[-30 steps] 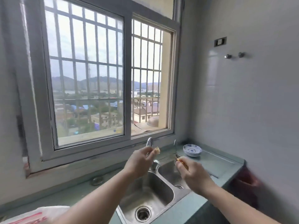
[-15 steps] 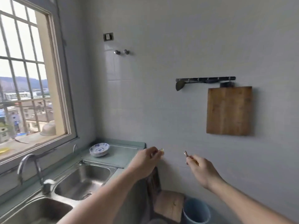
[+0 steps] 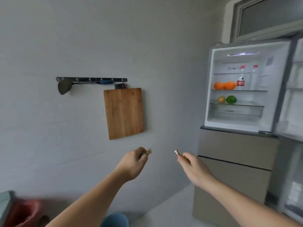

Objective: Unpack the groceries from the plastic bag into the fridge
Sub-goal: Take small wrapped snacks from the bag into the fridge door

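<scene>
Both arms reach forward in the head view. My left hand pinches a small tan piece between its fingertips. My right hand pinches a small golden piece, thin and stick-like. The fridge stands at the right with its upper compartment open and lit. Inside it, two oranges and a white bottle with a red label sit on one shelf. A yellowish fruit and a green pepper lie on the shelf below. The plastic bag is out of view.
A wooden cutting board hangs on the grey wall under a hook rail with a spatula. A blue bucket stands on the floor below. A red bag hangs at the lower left by the counter's edge.
My view has swung right from the window and sink, past the cutting board, to the open fridge. Both hands keep pinching the same small pieces.
</scene>
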A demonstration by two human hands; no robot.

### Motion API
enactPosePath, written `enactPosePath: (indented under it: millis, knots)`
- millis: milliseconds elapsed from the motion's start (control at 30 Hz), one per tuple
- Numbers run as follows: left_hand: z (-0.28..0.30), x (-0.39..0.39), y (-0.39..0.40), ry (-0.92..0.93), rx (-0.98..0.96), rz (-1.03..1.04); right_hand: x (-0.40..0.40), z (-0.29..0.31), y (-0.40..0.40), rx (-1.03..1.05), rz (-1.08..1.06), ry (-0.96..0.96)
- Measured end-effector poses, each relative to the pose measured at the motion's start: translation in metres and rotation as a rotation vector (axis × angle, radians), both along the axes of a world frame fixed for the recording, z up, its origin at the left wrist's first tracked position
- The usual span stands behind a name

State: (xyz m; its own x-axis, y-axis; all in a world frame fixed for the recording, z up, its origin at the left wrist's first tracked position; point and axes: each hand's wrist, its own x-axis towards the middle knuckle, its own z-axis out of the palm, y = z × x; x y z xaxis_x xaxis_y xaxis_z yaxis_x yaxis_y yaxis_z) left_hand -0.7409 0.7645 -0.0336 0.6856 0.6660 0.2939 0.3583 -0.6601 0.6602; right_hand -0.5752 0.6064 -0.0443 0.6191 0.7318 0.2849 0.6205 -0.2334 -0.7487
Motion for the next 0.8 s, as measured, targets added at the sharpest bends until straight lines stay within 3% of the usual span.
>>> enactPosePath:
  millis: [367,633,800]
  knots:
    - [0.002,0.173,-0.105,-0.108,-0.063,-0.398,0.093,0.015,-0.158,0.152,-0.501,0.104]
    - [-0.011,0.235,-0.185,0.023,-0.035,-0.556,0.137,0.007,-0.266,0.317,-0.58,0.367]
    - [-0.003,0.274,-0.215,0.027,-0.029,-0.585,0.162,0.008,-0.312,0.242,-0.688,0.267]
